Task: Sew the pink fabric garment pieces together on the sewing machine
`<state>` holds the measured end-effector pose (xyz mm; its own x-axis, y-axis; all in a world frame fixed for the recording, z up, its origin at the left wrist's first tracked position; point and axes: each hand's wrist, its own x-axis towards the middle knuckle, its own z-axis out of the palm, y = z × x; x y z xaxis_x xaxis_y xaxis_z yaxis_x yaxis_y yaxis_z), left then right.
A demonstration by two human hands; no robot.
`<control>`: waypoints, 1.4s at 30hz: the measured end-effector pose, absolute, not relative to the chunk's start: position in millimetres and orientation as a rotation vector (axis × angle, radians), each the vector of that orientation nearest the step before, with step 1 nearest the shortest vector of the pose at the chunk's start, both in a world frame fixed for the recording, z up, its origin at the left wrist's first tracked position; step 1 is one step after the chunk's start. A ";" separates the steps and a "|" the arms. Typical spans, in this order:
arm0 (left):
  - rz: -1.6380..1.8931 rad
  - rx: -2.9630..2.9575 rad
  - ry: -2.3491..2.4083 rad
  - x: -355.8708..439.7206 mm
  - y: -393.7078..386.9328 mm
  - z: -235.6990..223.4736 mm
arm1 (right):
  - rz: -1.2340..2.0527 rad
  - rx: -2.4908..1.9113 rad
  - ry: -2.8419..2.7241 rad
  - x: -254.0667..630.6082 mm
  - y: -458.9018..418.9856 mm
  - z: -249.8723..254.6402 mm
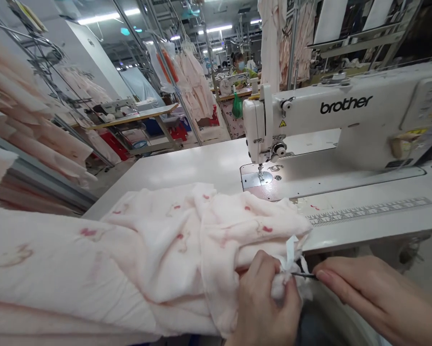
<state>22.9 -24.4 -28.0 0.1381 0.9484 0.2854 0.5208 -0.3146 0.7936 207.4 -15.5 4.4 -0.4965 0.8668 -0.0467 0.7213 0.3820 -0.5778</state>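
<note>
A pale pink fleece garment point(172, 240) with small red prints lies heaped on the white sewing table point(187, 168) and spills toward me. My left hand point(264, 300) is closed, pinching a bunched edge of the garment with a white label tab point(291, 252) sticking up from it. My right hand point(374, 293) pinches a thin dark tool point(303, 275), its tip at the bunched fabric by the label. Behind stands a white Brother sewing machine point(346, 120), its needle point(261, 173) above the metal plate, apart from both hands.
A measuring tape strip point(371, 210) is stuck along the table front. Stacked pink fabric pieces point(28, 129) fill a rack at left. Hanging garments point(194, 81), other sewing tables point(136, 117) and a seated person point(239, 67) are in the background.
</note>
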 end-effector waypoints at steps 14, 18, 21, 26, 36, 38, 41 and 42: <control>0.887 2.054 1.467 19.1 -24.9 -29.3 | -0.022 -1.158 -2.381 196.6 -18.5 -2.1; 0.867 2.063 1.517 20.0 -25.5 -29.9 | -0.017 -1.198 -2.359 195.0 -17.9 -5.3; 0.816 2.110 1.510 19.2 -24.9 -31.0 | -0.009 -1.234 -2.362 195.3 -18.0 -7.1; 0.784 2.000 1.517 19.0 -21.6 -28.6 | 0.329 -1.422 -2.348 198.3 -15.1 -7.7; 0.716 1.601 1.479 19.5 -15.6 -18.3 | 1.400 -1.430 -1.935 198.1 2.0 -24.8; 0.693 1.584 1.478 18.6 -14.9 -17.4 | 1.412 -1.423 -1.912 198.3 2.6 -24.2; 0.673 1.655 1.495 18.5 -14.7 -16.4 | 1.256 -1.524 -1.991 198.6 2.0 -16.0; 0.669 1.697 1.501 18.7 -14.9 -16.0 | 1.193 -1.568 -2.028 198.6 1.6 -12.1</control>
<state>18.7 -14.9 -16.0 0.1718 0.9802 -0.0985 0.5823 -0.0204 0.8127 198.6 1.6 -12.1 -0.3515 0.9062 -0.2350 0.6457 0.0529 -0.7618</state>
